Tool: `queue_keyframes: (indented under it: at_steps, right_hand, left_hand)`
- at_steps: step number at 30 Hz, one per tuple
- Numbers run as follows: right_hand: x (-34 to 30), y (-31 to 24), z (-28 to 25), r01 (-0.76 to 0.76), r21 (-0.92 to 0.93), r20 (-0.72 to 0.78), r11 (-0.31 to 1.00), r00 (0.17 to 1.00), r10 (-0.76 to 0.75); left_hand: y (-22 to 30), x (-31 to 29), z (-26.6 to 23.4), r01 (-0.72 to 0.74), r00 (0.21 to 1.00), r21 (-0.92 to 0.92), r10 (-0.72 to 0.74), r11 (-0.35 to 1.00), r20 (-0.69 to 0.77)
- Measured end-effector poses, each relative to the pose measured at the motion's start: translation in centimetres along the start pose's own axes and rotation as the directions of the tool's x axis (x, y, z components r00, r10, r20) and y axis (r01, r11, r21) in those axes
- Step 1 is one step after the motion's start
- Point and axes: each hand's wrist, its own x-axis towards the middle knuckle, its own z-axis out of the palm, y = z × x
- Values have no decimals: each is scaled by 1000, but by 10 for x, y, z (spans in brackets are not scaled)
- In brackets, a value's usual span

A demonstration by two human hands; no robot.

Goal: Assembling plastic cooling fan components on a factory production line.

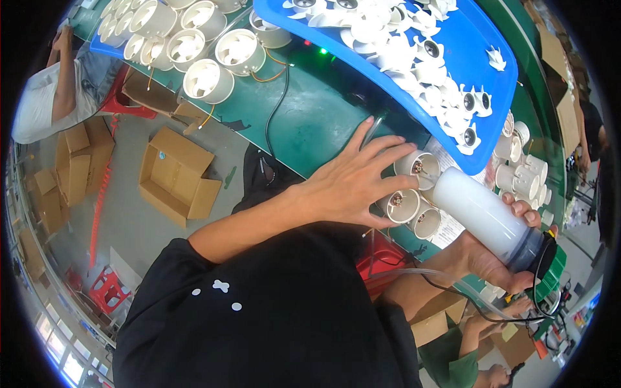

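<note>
Green tbl [310, 107], box [167, 173] on grey flr [126, 220] — L hand [352, 184], fingers apart, @ cups [402, 205], R hand [488, 255] clamped on cylinder [479, 210]

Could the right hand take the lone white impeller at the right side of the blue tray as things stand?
Probably not: the right hand is wrapped around the white-filled cylinder. The lone impeller itself lies uncovered in the blue tray.

Blue tray [482, 22] — cut off at top, white sheet [447, 231] — partly hidden under cups [426, 223]
</note>
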Motion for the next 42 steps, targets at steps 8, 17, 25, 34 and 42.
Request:
queue_keyframes:
  at_steps: [8,17,25,34,42]
  right_hand:
    - [3,1,1,-8,-29,85,1000,996,11]
    - [3,-1,5,-24,15,30,1000,999,24]
    - [3,2,-1,-32,-85,28,996,999,34]
    - [0,0,4,-10,-213,-1,977,1000,10]
    - [0,-2,7,-16,-155,54,988,998,25]
  left_hand:
    - [0,-1,0,0,1000,6,0,1000,-10]
    - [0,-1,0,-3,1000,7,3,1000,-15]
    - [0,-2,-1,-1,1000,14,1,1000,-11]
    - [0,-2,0,-1,1000,17,1,1000,-12]
    - [-1,-2,0,-6,1000,15,7,1000,-18]
